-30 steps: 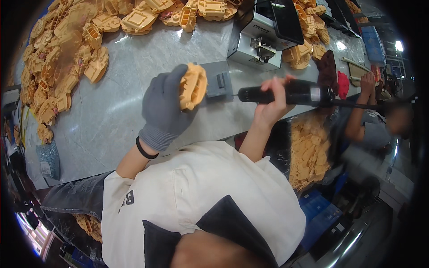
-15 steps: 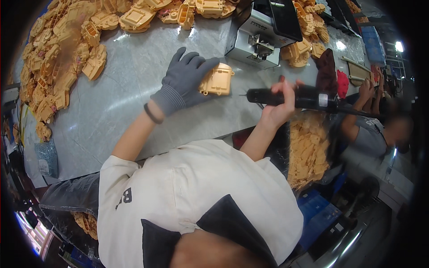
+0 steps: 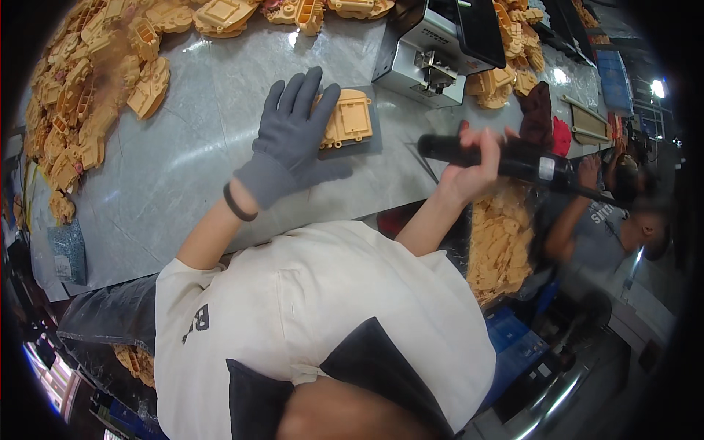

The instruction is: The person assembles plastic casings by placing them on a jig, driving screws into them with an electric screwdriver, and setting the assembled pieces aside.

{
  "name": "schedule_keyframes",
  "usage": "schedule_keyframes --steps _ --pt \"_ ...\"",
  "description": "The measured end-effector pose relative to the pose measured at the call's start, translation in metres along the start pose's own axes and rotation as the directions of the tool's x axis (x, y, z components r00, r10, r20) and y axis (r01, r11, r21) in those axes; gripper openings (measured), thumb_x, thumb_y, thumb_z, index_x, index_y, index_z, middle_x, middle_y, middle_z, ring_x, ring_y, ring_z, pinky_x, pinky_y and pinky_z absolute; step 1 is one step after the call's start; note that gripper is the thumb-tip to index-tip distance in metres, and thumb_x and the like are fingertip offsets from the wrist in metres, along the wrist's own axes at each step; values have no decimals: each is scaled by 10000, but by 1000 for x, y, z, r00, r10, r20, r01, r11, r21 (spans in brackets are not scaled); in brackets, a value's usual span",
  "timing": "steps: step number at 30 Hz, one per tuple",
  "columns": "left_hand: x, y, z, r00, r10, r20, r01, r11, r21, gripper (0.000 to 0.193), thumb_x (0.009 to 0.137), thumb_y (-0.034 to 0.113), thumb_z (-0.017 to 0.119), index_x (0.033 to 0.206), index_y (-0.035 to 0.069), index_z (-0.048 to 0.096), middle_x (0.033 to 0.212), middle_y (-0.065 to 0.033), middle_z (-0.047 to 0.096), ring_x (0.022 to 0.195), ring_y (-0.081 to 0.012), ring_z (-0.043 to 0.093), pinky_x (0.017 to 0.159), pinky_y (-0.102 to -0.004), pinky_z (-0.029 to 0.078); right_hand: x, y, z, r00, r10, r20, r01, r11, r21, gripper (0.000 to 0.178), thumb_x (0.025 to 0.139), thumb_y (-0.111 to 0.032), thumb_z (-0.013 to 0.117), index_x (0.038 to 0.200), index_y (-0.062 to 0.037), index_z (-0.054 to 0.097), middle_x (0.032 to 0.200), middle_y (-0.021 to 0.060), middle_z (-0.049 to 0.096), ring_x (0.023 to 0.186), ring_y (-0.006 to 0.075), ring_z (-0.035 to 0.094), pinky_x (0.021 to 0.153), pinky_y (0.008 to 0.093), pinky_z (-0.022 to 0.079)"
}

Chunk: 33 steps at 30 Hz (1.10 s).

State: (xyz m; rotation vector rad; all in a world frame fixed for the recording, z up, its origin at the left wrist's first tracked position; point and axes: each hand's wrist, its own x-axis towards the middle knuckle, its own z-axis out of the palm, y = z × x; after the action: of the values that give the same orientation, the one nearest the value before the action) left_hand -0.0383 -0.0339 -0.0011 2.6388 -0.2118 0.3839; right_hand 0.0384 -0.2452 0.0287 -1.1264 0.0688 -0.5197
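Note:
My left hand (image 3: 293,139), in a grey knit glove, is spread out flat beside a yellow-orange plastic housing (image 3: 349,119). Its index finger and thumb lie apart, the index finger over the housing's left edge. The housing rests on a dark flat pad (image 3: 375,125) on the table. My bare right hand (image 3: 477,163) is wrapped round a black electric screwdriver (image 3: 521,160) held level above the table's right side, its tip end pointing left. A cable runs from the tool's right end.
A silver and black machine (image 3: 425,62), perhaps a screw feeder, stands behind the housing. Heaps of similar plastic parts (image 3: 81,95) cover the table's left and far sides. A box of parts (image 3: 499,246) sits by my right side. Another person (image 3: 601,227) is at the far right.
My left hand has let go of the housing, opening and moving slightly left. The screwdriver in my right hand has shifted right, away from the housing.

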Motion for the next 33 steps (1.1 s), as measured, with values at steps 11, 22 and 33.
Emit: schedule_keyframes --steps 11,22,33 --pt "-16 -18 30 996 -88 5 87 976 -200 821 606 316 766 1317 147 391 1337 -171 343 1140 -380 420 969 -442 358 65 8 68 918 -311 245 306 950 58 361 668 137 577 995 59 449 609 80 498 447 150 476 475 286 450" --pt "-32 -39 50 983 -100 -155 31 917 -397 673 590 283 796 1174 99 517 1080 -89 565 1046 -295 506 931 -408 394 18 15 49 919 -92 383 143 984 -107 297 671 89 584 936 40 460 570 63 534 444 127 507 498 229 434" --pt "-31 -41 56 978 -93 -187 -5 886 -464 697 579 291 799 1180 100 503 1092 -96 556 1037 -307 507 909 -401 410 58 19 75 860 -305 409 409 891 -196 254 658 124 567 883 43 482 595 95 542 435 152 493 462 287 450"
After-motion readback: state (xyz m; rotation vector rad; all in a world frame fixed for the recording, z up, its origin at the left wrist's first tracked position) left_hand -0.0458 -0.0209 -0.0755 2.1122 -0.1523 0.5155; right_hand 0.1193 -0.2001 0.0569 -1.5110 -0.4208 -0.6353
